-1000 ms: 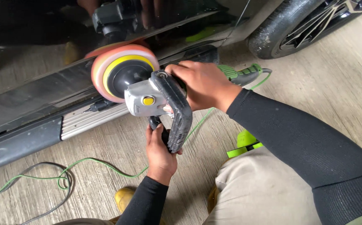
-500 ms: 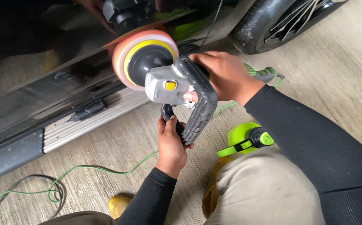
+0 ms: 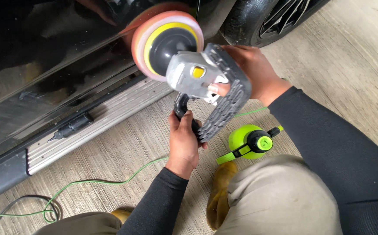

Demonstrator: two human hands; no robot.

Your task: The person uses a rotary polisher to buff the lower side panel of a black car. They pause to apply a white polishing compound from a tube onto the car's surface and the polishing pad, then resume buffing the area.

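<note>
So I've got a grey electric polisher [image 3: 197, 78] up against the glossy black side panel of a car [image 3: 45, 65], and both hands are on it. My left hand [image 3: 183, 141] is wrapped tight around the black side grip that sticks down from the tool's body, fingers fully curled. My right hand [image 3: 252, 72] is closed over the dark ribbed loop handle at the back, thumb hooked through the front of it. The round foam pad [image 3: 154, 41], orange-pink with a yellow ring and a dark grey backing plate, sits tilted with its face toward the panel, though I can't tell if it's actually touching the paint.

Below the panel runs a ribbed silver running board [image 3: 97, 122]. A thin green cord [image 3: 89, 182] snakes over the grey wood-look floor [image 3: 349, 65]. Just beside my right knee lies a lime-green pump sprayer bottle with a black cap [image 3: 250, 142]. A black tyre [image 3: 249, 21] shows at the top.
</note>
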